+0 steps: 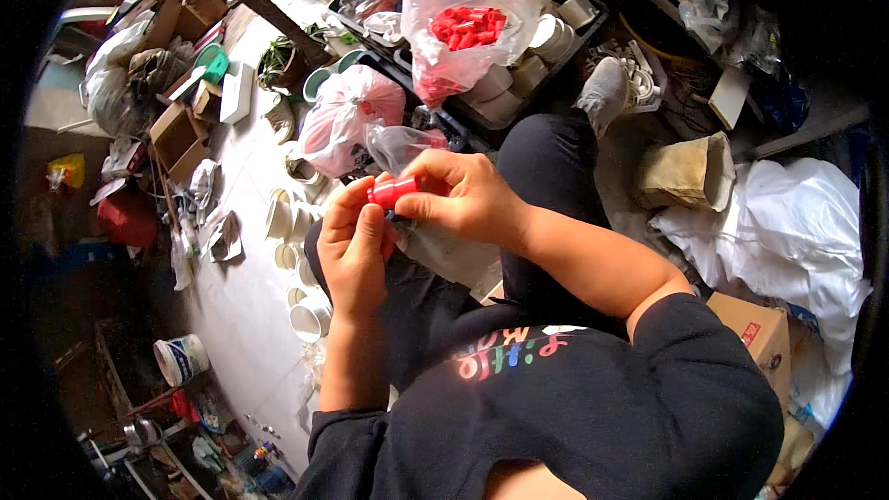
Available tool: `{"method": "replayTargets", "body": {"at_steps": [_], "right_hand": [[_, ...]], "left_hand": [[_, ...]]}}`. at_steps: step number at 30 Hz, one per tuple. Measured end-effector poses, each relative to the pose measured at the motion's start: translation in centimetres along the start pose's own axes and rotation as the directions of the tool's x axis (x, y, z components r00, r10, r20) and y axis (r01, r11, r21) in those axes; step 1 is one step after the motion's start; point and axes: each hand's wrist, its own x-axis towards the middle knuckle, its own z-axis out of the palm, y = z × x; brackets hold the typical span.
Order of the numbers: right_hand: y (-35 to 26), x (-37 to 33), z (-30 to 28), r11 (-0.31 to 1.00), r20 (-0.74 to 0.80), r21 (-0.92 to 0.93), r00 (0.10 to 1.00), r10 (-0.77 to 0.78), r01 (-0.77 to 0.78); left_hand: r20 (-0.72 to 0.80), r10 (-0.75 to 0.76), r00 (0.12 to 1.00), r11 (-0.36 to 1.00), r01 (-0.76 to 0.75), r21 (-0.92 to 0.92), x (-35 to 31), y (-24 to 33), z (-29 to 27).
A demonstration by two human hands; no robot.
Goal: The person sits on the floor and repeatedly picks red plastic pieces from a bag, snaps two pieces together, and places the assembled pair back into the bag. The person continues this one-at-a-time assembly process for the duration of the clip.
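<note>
Red and short: gripped a plastic cylinder (393, 192) at both ends, mid-scene.
Pinched its left end in the left hand (355, 248) and its right end in the right hand (474, 196), fingers narrowed around it. Had a translucent bag (431, 2) of similar red pieces (469, 30) farther off, over a dark crate (593, 30), with a tied pink-tinted bag (356, 116) to its near left and white cup-shaped pieces (310, 318) on the floor (227, 301) at left.

Close downward fisheye view, head height
</note>
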Motion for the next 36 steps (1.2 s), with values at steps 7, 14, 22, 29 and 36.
{"method": "replayTargets", "body": {"at_steps": [7, 14, 22, 29, 36], "right_hand": [[0.6, 0.1, 0.3, 0.992, -0.043, -0.075, 0.994, -0.105, 0.102], [0.5, 0.2, 0.1, 0.994, -0.052, -0.038, 0.993, -0.106, 0.104], [0.5, 0.3, 0.0, 0.985, -0.021, -0.171, 0.999, -0.035, 0.031], [-0.2, 0.4, -0.9, 0.958, 0.129, -0.075, 0.950, 0.284, -0.276], [0.5, 0.2, 0.1, 0.988, -0.057, -0.148, 0.996, -0.061, 0.052]], "left_hand": [[-0.024, -0.018, 1.000, 1.000, 0.018, 0.009, 0.0, -0.1, 0.1], [0.001, -0.001, 1.000, 1.000, 0.001, 0.019, 0.0, -0.1, 0.1], [-0.022, 0.001, 1.000, 0.999, 0.000, 0.035, 0.0, -0.1, 0.0], [0.011, -0.029, 1.000, 0.999, 0.029, 0.013, 0.1, 0.0, -0.2], [0.001, -0.063, 0.998, 0.998, 0.063, -0.016, 0.2, 0.0, -0.1]]}}
